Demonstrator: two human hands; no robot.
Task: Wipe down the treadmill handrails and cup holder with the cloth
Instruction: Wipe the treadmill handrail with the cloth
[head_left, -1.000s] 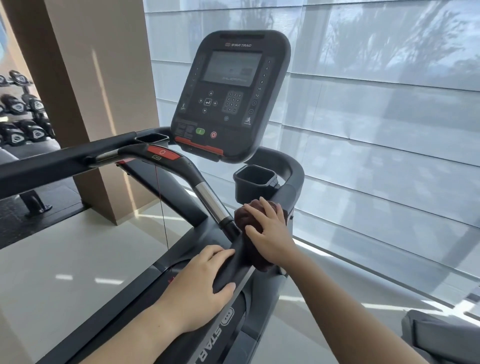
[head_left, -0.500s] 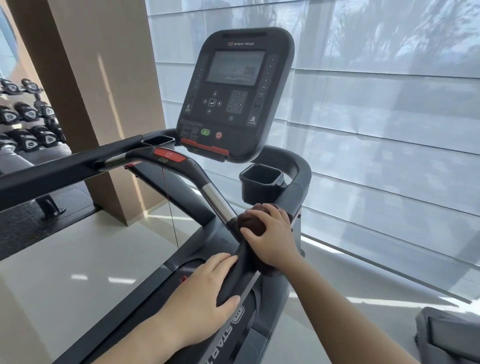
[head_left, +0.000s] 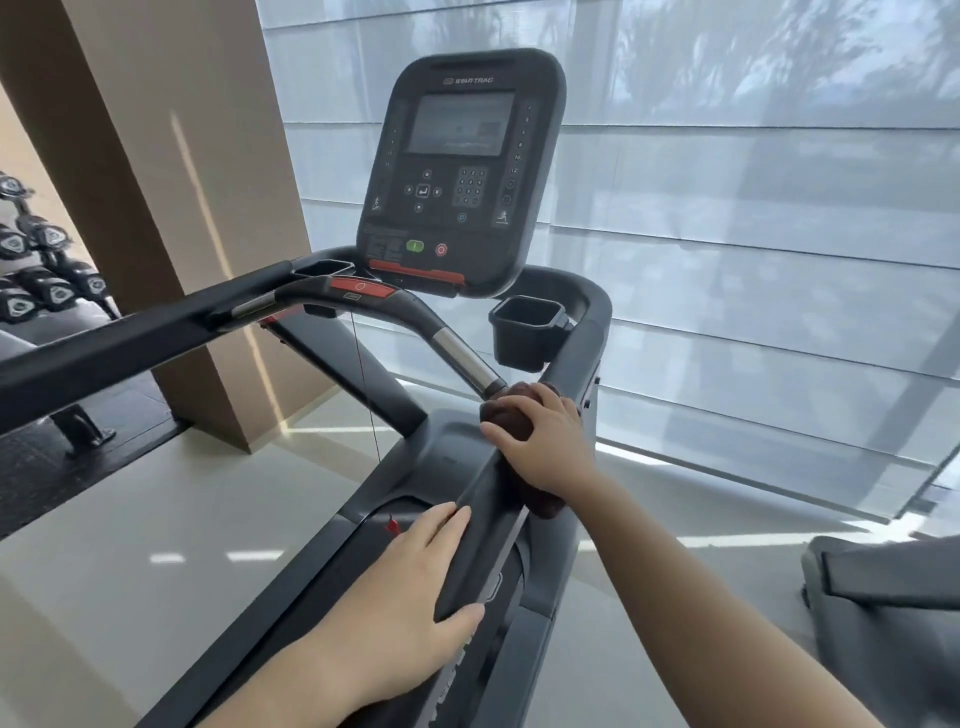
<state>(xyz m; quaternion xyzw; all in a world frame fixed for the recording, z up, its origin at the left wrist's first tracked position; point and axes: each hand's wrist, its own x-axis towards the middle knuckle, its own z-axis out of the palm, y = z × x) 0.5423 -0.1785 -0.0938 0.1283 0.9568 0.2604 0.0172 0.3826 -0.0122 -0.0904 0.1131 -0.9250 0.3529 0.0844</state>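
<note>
A dark treadmill stands in front of me. My right hand presses a dark brown cloth around the right handrail, just below where the chrome inner grip bar joins it. My left hand grips the same rail lower down, near its end. The black cup holder sits above the cloth, beside the curved top of the rail. The left handrail runs across the left side, untouched.
The console with screen, keypad and green and red buttons rises behind the rails. A red safety cord hangs from the centre bar. A brown pillar and dumbbell rack stand left; blinds cover the window; another machine sits at right.
My right hand with the cloth has slid a little up the right rail toward the chrome bar joint. The left hand keeps its grip. The camera view has shifted slightly.
</note>
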